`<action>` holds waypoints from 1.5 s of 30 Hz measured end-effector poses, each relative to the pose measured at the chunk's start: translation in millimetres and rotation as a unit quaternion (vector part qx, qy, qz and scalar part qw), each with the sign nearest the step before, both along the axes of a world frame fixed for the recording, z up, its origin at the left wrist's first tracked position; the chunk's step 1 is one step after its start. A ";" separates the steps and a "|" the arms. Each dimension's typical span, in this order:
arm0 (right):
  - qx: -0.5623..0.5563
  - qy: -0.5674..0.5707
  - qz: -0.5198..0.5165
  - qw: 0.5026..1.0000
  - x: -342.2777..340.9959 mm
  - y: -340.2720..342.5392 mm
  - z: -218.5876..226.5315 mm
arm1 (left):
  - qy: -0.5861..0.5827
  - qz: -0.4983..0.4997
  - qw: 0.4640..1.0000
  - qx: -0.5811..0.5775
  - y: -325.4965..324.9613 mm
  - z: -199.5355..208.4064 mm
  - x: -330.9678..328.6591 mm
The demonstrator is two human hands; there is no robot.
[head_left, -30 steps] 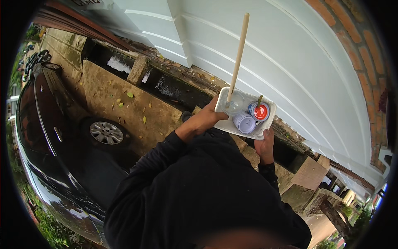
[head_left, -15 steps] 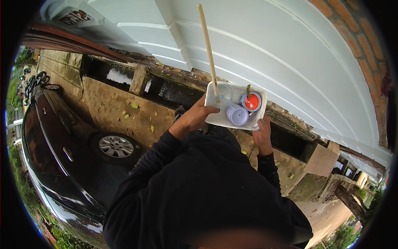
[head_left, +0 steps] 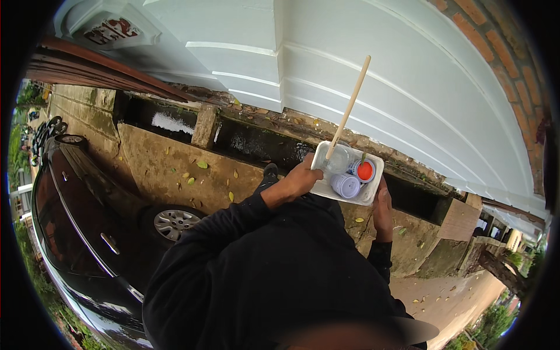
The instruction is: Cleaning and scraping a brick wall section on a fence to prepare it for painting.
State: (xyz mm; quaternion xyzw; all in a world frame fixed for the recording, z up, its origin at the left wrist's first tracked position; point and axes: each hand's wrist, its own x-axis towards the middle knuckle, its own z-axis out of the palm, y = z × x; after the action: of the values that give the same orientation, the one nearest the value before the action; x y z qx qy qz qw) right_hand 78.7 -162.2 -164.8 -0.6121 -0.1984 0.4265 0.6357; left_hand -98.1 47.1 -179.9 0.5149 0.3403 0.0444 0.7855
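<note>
A white rectangular tray (head_left: 322,186) is held out in front of my body over the ditch edge. My left hand (head_left: 297,179) grips its left end, thumb over the rim. At the tray's right end, my right hand (head_left: 382,213) presses against the side, its fingers partly hidden. Inside the tray stand a clear plastic cup (head_left: 340,161), a can with a pale lilac lid (head_left: 348,186) and an open can of orange-red paint (head_left: 365,171). A long wooden stick (head_left: 350,108) leans out of the cup. Something thin and greenish rises from the paint can.
A pale grey panelled wall (head_left: 373,35) rises beyond the tray. Below it runs a ditch (head_left: 245,137) holding dark water, crossed by concrete pieces. A black car (head_left: 87,216) is parked at the left. Fallen leaves (head_left: 202,164) lie on the concrete. A tree trunk (head_left: 503,273) stands at right.
The tray and both hands have shifted right and nearer in view. The stick now leans to the right instead of left. My right thumb has slipped off the tray's front rim to its side.
</note>
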 end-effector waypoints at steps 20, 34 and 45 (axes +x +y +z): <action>-0.085 -0.424 0.084 0.898 63.6 166.8 140.2 | -0.020 -0.100 0.993 0.065 21.0 -14.7 98.4; -0.029 -0.451 -0.036 0.891 111.1 231.9 152.1 | 0.005 -0.236 0.961 0.142 160.1 14.3 178.7; 0.046 -0.393 -0.144 0.907 106.8 232.3 152.6 | -0.005 -0.219 0.972 0.080 175.4 16.8 178.6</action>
State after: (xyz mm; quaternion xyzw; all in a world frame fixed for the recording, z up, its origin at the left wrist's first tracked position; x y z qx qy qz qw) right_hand 185.5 70.2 -12.2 -0.7220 -0.3611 0.0461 0.5884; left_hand 80.5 222.6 -163.2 0.6382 0.2101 -0.0990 0.7340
